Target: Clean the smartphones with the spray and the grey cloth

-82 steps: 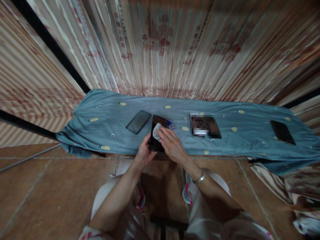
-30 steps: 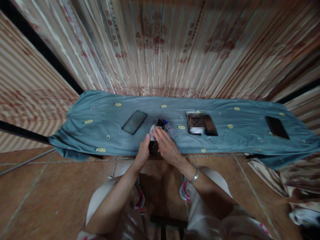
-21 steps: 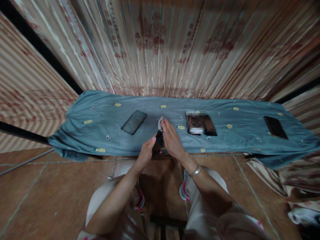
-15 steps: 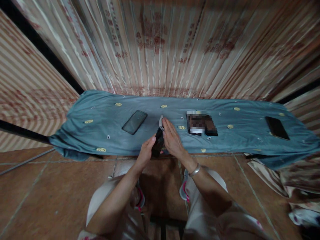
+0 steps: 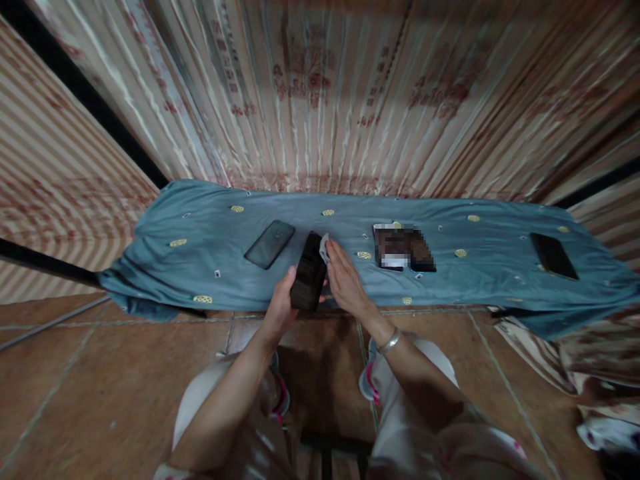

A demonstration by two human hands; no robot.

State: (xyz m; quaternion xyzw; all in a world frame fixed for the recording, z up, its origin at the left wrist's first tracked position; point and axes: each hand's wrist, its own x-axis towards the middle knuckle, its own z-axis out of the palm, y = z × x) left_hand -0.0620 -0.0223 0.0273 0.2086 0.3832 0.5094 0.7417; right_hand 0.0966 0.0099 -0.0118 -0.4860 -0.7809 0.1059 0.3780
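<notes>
Turned flatter now, phone (image 5: pixel 309 280) in left hand (image 5: pixel 281 308) grip; right hand (image 5: pixel 344 283) pinches cloth (image 5: pixel 324 246).

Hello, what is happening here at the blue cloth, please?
A seated person holds a dark phone in the left hand over the near edge of a blue cloth. The right hand presses a small white wipe against the phone's far end. Another phone lies flat on the cloth to the left, and a third phone lies far to the right.
</notes>
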